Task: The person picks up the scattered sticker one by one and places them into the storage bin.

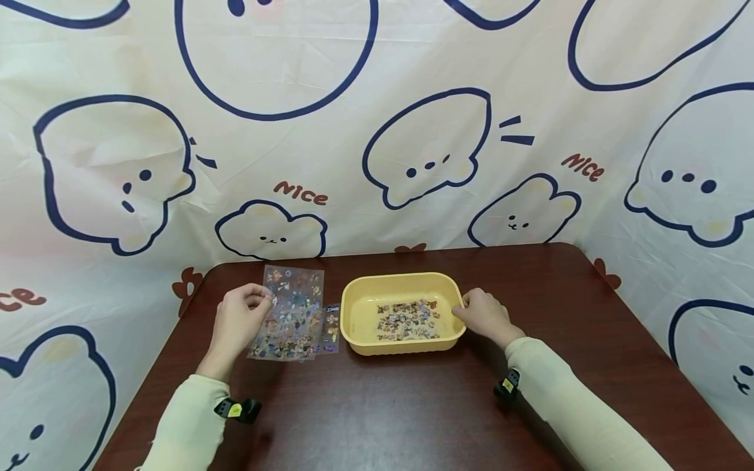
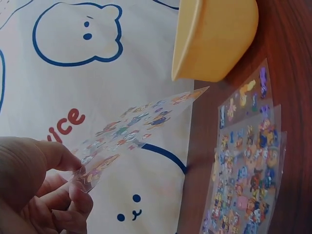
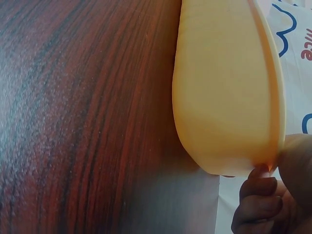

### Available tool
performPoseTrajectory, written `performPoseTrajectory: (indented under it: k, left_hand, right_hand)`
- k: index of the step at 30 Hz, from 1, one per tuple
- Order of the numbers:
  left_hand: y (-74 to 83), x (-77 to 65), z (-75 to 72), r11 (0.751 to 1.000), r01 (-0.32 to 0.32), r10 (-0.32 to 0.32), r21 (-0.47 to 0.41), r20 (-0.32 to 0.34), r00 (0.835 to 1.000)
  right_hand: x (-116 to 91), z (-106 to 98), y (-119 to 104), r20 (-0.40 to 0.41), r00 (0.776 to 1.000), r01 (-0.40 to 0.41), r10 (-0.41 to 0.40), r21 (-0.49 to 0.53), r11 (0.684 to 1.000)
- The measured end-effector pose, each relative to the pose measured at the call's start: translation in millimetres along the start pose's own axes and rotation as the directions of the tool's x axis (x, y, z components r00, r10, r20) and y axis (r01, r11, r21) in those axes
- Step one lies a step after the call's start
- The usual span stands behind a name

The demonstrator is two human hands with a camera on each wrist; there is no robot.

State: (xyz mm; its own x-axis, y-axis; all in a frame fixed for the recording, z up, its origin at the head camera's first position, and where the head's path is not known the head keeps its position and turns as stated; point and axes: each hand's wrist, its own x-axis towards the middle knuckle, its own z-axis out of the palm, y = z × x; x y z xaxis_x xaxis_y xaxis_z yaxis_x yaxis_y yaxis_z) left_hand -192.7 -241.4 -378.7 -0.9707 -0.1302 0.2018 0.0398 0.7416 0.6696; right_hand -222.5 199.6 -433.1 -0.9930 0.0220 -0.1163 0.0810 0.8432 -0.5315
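Observation:
My left hand (image 1: 238, 322) pinches a clear sticker sheet (image 2: 141, 122) by its edge between thumb and fingers. The sheet is raised and tilted above more sticker sheets (image 2: 246, 170), which lie overlapping on the table to the left of a yellow plastic basin (image 1: 359, 347). On the basin's right end, my right hand (image 1: 485, 317) grips the rim, thumb and fingers on either side of the wall in the right wrist view. Inside the basin lies a patch of small colourful stickers (image 1: 408, 320); whether it is one sheet or several, I cannot tell.
The dark wood-grain table (image 1: 406, 412) has rounded back corners. A pale curtain (image 1: 341, 144) with blue cartoon outlines hangs behind it and along both sides. Each wrist wears a small black camera, as on the left sleeve (image 1: 188, 418).

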Motion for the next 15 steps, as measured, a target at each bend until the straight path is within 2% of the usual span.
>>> performPoseTrajectory:
  k: [15]
  left_hand:
    - [15.4,-0.5,1.6,0.998,-0.026,0.025,-0.049,-0.010,1.000]
  right_hand:
    - [-1,-1,-2,0.007,1.000,-0.014,0.014,-0.006,1.000]
